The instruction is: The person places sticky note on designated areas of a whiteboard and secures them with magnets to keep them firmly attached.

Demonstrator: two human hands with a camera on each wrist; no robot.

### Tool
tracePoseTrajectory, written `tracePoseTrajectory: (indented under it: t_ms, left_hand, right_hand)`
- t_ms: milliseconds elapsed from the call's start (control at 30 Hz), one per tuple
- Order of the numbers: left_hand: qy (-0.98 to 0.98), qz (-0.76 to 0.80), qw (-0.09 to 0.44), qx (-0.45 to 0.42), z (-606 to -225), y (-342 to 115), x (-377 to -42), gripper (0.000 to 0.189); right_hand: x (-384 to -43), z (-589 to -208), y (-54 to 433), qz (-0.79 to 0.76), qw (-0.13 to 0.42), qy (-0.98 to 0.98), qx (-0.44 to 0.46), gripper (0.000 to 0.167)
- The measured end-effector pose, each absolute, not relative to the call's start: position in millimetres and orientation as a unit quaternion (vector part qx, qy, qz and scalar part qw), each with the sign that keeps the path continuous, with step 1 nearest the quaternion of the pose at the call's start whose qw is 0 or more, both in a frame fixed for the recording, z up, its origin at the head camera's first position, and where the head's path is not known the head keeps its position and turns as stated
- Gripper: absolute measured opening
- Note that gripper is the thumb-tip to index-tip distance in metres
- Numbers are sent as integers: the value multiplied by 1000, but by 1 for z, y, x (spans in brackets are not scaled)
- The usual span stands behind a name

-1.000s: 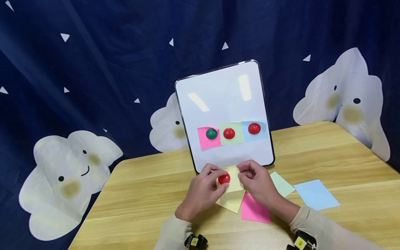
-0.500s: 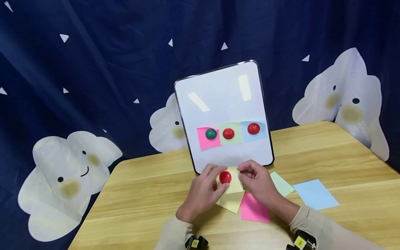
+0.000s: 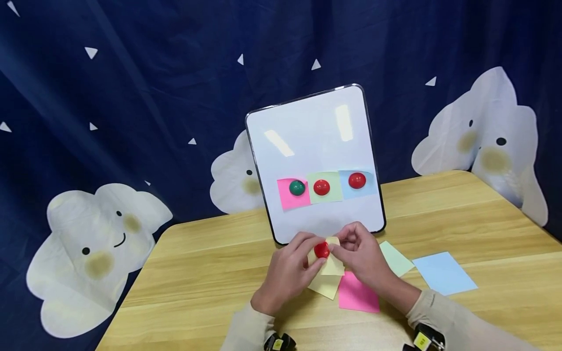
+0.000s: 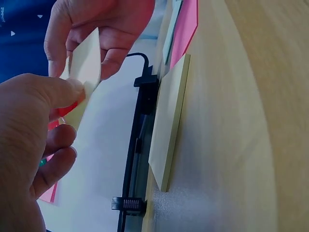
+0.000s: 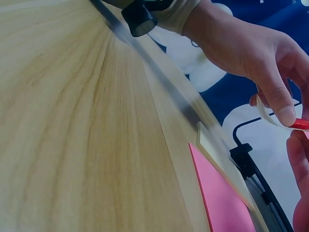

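Note:
My left hand (image 3: pixel 287 268) pinches a red round magnet (image 3: pixel 322 249) against a pale yellow sticky note (image 3: pixel 334 267). In the left wrist view its thumb lies on the paper, with red showing beneath. On the note's right side, the thumb and fingers of my right hand (image 3: pixel 364 256) grip the paper close to the magnet. Both hands are held in front of the lower edge of a whiteboard (image 3: pixel 311 139). Under the note a yellow sticky pad (image 3: pixel 326 286) lies on the table, partly covered in the head view.
The whiteboard carries a pink note (image 3: pixel 285 200) with a green magnet (image 3: pixel 297 188), plus green (image 3: pixel 333 187) and blue (image 3: pixel 366 187) notes with red magnets. Pink (image 3: pixel 357 295), light green (image 3: pixel 396 261) and light blue (image 3: pixel 445 274) notes lie on the wooden table (image 3: pixel 197 278).
My left hand has shifted slightly right with the red magnet, bringing it closer to my right fingers. The yellow note has dropped a little and shows narrower between the hands.

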State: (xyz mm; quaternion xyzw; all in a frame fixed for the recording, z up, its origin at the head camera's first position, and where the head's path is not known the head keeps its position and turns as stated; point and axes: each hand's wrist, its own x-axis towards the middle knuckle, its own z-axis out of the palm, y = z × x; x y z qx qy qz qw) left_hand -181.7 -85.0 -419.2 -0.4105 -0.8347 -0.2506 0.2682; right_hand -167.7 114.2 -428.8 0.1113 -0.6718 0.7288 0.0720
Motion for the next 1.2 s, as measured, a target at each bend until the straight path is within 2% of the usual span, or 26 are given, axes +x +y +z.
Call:
tracePoseTrajectory:
  t_ms: [267, 500, 667, 800, 967, 1067, 1200]
  left_hand:
    - [-822, -232, 300, -424, -417, -82, -181, 34]
    - [-822, -252, 288, -422, -417, -82, -181, 35]
    - [-840, -274, 268, -385, -419, -83, -180, 37]
    - [-863, -326, 216, -321, -419, -84, -178, 49]
    - [-864, -445, 93, -217, -416, -83, -178, 64]
    - [-853, -492, 36, -171, -415, -83, -178, 65]
    - [-842, -518, 6, -149, -414, -83, -178, 56]
  right_hand:
    - [-169, -431, 111, 732, 63, -668, 122, 38]
    - [-170, -431, 111, 724, 72, -677, 113, 40]
    - [-171, -431, 113, 717, 84, -683, 114, 40]
    - [-170, -431, 113, 716, 87, -683, 112, 41]
    - [-169, -430, 113, 713, 88, -687, 108, 42]
    - [-168, -430, 113, 714, 90, -686, 109, 42]
    - [-168, -430, 112, 717, 91, -682, 113, 42]
